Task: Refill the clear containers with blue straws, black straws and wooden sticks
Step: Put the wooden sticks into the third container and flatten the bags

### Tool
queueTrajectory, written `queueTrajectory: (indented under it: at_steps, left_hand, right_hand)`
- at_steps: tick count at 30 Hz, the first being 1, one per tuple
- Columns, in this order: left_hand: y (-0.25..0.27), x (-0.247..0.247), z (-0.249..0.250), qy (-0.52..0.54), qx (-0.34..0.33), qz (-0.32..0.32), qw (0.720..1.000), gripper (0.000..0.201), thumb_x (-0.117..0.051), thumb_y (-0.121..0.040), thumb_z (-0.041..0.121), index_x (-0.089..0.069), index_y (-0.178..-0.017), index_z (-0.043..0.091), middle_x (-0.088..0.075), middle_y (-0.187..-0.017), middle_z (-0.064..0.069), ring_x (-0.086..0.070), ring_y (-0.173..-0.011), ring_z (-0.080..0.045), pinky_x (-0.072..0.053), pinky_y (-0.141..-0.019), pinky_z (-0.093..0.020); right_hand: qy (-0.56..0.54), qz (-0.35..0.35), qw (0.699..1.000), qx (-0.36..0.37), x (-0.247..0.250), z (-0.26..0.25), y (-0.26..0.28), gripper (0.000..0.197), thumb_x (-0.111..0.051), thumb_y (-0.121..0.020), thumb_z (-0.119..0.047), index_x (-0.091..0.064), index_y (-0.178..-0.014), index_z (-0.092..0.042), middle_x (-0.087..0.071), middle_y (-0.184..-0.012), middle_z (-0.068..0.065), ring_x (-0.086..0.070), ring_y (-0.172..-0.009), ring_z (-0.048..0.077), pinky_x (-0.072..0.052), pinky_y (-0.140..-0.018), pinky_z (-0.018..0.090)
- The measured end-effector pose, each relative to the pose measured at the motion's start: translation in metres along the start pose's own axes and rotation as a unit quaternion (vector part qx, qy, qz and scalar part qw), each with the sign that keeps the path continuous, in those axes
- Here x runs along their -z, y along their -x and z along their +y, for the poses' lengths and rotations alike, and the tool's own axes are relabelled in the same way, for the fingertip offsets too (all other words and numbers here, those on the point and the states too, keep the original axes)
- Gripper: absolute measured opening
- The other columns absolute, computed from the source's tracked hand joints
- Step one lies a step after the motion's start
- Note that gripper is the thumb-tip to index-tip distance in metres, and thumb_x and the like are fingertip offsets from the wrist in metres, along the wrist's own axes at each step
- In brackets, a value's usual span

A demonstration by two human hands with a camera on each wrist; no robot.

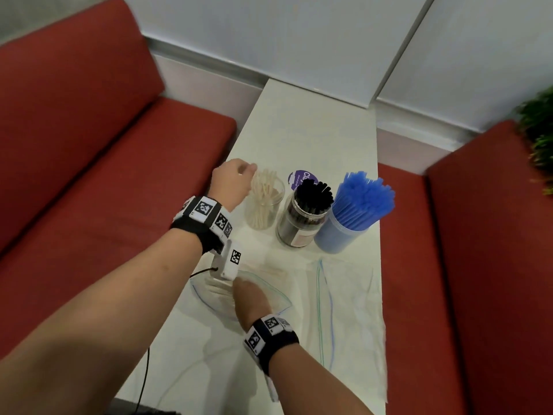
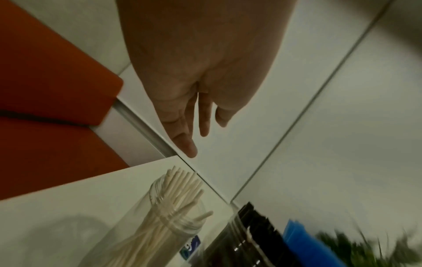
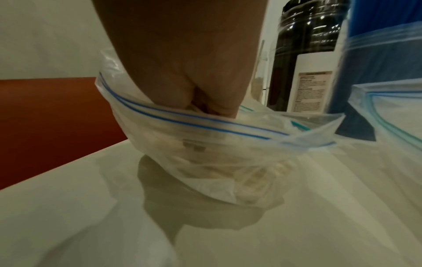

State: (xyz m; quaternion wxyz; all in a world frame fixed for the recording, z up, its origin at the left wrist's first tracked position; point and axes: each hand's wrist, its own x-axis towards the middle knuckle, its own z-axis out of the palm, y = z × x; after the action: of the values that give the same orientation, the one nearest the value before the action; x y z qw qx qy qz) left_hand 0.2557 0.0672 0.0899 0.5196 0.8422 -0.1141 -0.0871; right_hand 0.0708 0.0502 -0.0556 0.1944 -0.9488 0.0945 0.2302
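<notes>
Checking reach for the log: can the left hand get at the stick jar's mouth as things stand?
Probably yes. The left hand hovers open beside the stick jar, nothing between; the sticks jut from its lidless mouth.

Left hand point(image 1: 232, 182): reaching forward, raised, fingers point(image 2: 186, 144) hanging loosely extended, holding nothing.
Right hand point(image 1: 250, 298): pointing downward, fingers hidden from view, grip unclear.
Wrists: both wearing marker bands.
</notes>
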Motion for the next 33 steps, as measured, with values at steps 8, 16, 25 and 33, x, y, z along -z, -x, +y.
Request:
queueTrajectory:
  at_steps: [8,16,25,33]
  left_hand:
    - [0.05,0.029,-0.027,0.208,0.089,-0.15,0.962,0.035,-0.052,-0.101,0.028,-0.069,-0.097,-0.002,-0.071,-0.086,-0.015,-0.068,-0.07,-0.025,-0.058,-0.061,-0.027]
    - [0.079,0.027,-0.068,0.305,0.214,-0.15,0.916,0.037,-0.049,-0.102,0.03,-0.067,-0.099,-0.002,-0.071,-0.095,-0.022,-0.074,-0.079,-0.026,-0.06,-0.072,-0.032]
    - [0.097,-0.003,-0.035,0.497,0.356,-0.333,0.718,0.036,-0.057,-0.095,0.026,-0.065,-0.109,-0.006,-0.067,-0.109,-0.023,-0.07,-0.099,-0.033,-0.06,-0.078,-0.038]
    - [0.1,-0.006,-0.027,0.416,0.372,-0.38,0.738,0.021,-0.055,-0.089,0.021,-0.055,-0.071,0.009,-0.047,-0.056,-0.003,-0.041,-0.035,-0.006,-0.03,-0.026,-0.014]
  right_hand:
    - [-0.218,0.066,0.971,0.075,0.008,0.01,0.017,0.018,-0.049,-0.106,-0.013,-0.057,-0.117,-0.003,-0.065,-0.114,0.019,-0.061,-0.105,0.032,-0.047,-0.092,0.04]
    - [-0.603,0.257,0.753,0.057,0.111,0.0,0.04,0.034,-0.065,-0.098,-0.04,-0.059,-0.076,-0.015,-0.051,-0.058,-0.006,-0.044,-0.049,0.011,-0.039,-0.05,0.027]
    - [-0.601,0.275,0.734,0.156,0.19,-0.029,0.052,0.031,-0.075,-0.088,-0.045,-0.065,-0.069,-0.022,-0.061,-0.062,0.006,-0.059,-0.058,0.018,-0.052,-0.061,0.032]
    - [-0.642,0.258,0.711,0.125,0.182,-0.026,0.046,0.038,-0.076,-0.089,-0.04,-0.053,-0.061,-0.026,-0.045,-0.055,0.001,-0.042,-0.048,0.017,-0.04,-0.05,0.03]
